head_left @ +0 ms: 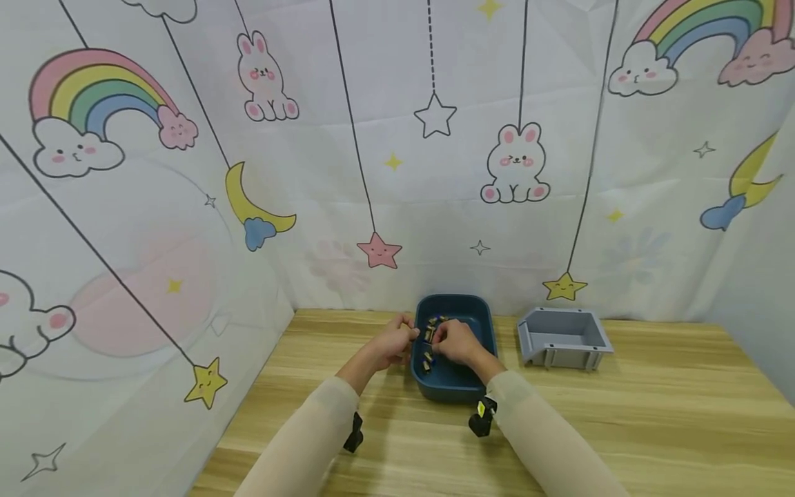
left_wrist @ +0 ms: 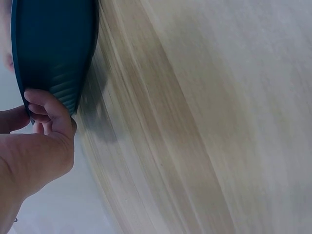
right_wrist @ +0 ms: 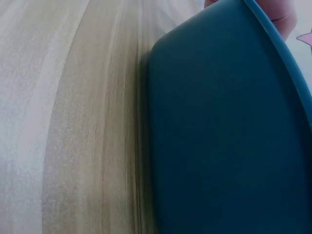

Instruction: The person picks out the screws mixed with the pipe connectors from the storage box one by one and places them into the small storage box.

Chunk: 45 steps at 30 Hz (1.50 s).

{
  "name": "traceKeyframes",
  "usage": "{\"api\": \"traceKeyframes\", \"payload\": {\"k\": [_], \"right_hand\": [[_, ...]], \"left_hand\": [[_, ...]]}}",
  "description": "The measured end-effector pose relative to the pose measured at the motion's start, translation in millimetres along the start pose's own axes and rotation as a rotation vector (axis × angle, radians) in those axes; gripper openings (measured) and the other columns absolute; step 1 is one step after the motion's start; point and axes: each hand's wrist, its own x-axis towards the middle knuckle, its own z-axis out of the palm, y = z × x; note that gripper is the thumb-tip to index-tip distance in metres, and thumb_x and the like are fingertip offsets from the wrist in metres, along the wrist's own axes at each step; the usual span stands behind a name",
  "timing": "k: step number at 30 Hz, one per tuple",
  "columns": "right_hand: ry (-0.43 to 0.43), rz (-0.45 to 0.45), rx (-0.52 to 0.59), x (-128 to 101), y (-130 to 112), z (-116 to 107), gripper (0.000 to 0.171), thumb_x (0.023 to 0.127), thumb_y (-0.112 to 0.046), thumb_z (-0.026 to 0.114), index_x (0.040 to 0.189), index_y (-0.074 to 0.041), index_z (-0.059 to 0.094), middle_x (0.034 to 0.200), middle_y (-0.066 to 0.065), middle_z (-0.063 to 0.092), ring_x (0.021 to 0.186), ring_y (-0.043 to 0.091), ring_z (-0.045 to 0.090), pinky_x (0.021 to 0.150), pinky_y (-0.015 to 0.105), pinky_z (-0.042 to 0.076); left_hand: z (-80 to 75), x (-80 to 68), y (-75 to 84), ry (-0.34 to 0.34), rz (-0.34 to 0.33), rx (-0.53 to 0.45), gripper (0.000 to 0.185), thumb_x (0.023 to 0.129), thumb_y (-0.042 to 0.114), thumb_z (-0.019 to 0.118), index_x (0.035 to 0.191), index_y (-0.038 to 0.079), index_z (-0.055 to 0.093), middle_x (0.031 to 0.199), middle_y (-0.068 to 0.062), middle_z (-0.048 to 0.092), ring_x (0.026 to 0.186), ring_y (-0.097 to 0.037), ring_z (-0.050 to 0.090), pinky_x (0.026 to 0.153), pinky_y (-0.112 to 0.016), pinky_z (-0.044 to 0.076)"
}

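A dark blue rectangular basin [head_left: 455, 395] stands on the wooden table. My left hand [head_left: 394, 339] is at its left wall; in the left wrist view the thumb and curled fingers of the left hand [left_wrist: 44, 141] grip the basin's rim. Reaching over the near right side, my right hand [head_left: 458, 341] is inside the basin, its fingertips bunched beside several small dark-and-gold pieces [head_left: 427, 362]. These lie in a loose line along the left side of the basin floor. I cannot tell whether the right fingertips hold one. The basin's outer wall [right_wrist: 219, 126] fills much of the right wrist view.
A grey open-front plastic bin [head_left: 566, 355] stands on the table to the right of the basin. Behind and to the left hangs a white cloth [head_left: 447, 228] printed with rabbits, stars and rainbows. Wood-grain tabletop [head_left: 671, 400] extends to the right.
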Motion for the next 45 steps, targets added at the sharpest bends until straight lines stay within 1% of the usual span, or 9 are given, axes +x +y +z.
{"api": "traceKeyframes", "payload": {"k": [4,9,12,16,23,30,35,40,45], "right_hand": [[-0.001,-0.001,-0.021,0,-1,1,0.013,0.088,-0.006,0.081,0.081,-0.01,0.071,0.078,-0.001,0.065,0.071,0.016,0.057,0.068,0.031,0.047],[0.013,-0.04,-0.035,-1,-4,1,0.014,0.087,-0.007,0.081,0.081,-0.01,0.07,0.076,-0.001,0.064,0.069,0.016,0.056,0.067,0.032,0.048],[0.022,-0.047,-0.033,-1,-5,1,0.016,0.087,-0.006,0.082,0.079,-0.01,0.07,0.075,-0.002,0.064,0.068,0.016,0.056,0.067,0.032,0.048],[0.027,-0.048,-0.025,-2,-4,3,0.016,0.088,-0.007,0.082,0.08,-0.011,0.069,0.075,-0.002,0.064,0.068,0.015,0.057,0.067,0.032,0.048],[0.103,-0.048,-0.006,-2,1,2,0.016,0.086,-0.004,0.082,0.079,-0.012,0.07,0.075,-0.004,0.066,0.068,0.013,0.058,0.066,0.03,0.05],[0.138,-0.052,0.006,3,-1,-1,0.013,0.089,-0.005,0.08,0.083,-0.011,0.07,0.077,-0.002,0.067,0.068,0.014,0.06,0.066,0.031,0.052],[0.145,-0.035,0.003,5,-2,-4,0.011,0.09,-0.007,0.08,0.086,-0.011,0.071,0.079,-0.002,0.068,0.07,0.014,0.061,0.068,0.032,0.053],[0.145,-0.059,0.009,3,-5,-8,0.01,0.09,-0.008,0.08,0.087,-0.011,0.072,0.08,-0.002,0.069,0.071,0.013,0.062,0.068,0.032,0.053],[0.116,-0.082,0.02,0,-10,-12,0.01,0.091,-0.007,0.08,0.087,-0.01,0.071,0.081,-0.002,0.069,0.071,0.013,0.062,0.068,0.032,0.054]], "left_hand": [[-0.4,-0.6,0.2,-0.001,-0.004,0.006,0.021,0.113,0.014,0.048,0.128,0.006,0.037,0.087,-0.002,0.045,0.067,-0.015,0.041,0.065,-0.034,0.041],[-1.0,-1.8,2.8,0.004,-0.007,0.005,0.016,0.113,0.015,0.048,0.124,0.008,0.039,0.089,-0.003,0.046,0.068,-0.016,0.043,0.063,-0.033,0.041],[-0.7,-2.9,4.2,0.005,-0.006,0.002,0.013,0.112,0.015,0.049,0.12,0.01,0.04,0.09,-0.004,0.046,0.069,-0.016,0.043,0.063,-0.033,0.041],[0.2,-3.3,3.3,0.012,-0.012,0.007,0.012,0.112,0.015,0.049,0.12,0.01,0.04,0.09,-0.004,0.045,0.068,-0.016,0.043,0.062,-0.032,0.041],[2.7,-0.7,0.6,0.029,-0.019,0.016,0.015,0.112,0.015,0.05,0.122,0.009,0.041,0.086,-0.002,0.044,0.068,-0.015,0.041,0.063,-0.032,0.041],[2.3,0.1,0.9,0.042,-0.018,0.014,0.01,0.113,0.016,0.05,0.116,0.013,0.042,0.09,-0.004,0.045,0.07,-0.016,0.043,0.062,-0.032,0.041],[2.2,-0.3,2.6,0.037,-0.017,0.016,0.008,0.113,0.016,0.049,0.115,0.013,0.042,0.09,-0.005,0.047,0.07,-0.017,0.047,0.063,-0.033,0.042],[3.1,-1.6,2.7,0.042,-0.022,0.011,0.008,0.113,0.016,0.05,0.116,0.013,0.043,0.095,-0.006,0.049,0.072,-0.017,0.051,0.063,-0.032,0.043],[2.9,-0.9,2.5,0.045,-0.026,0.006,0.008,0.113,0.016,0.05,0.117,0.013,0.043,0.099,-0.008,0.049,0.073,-0.017,0.05,0.062,-0.03,0.044]]}}
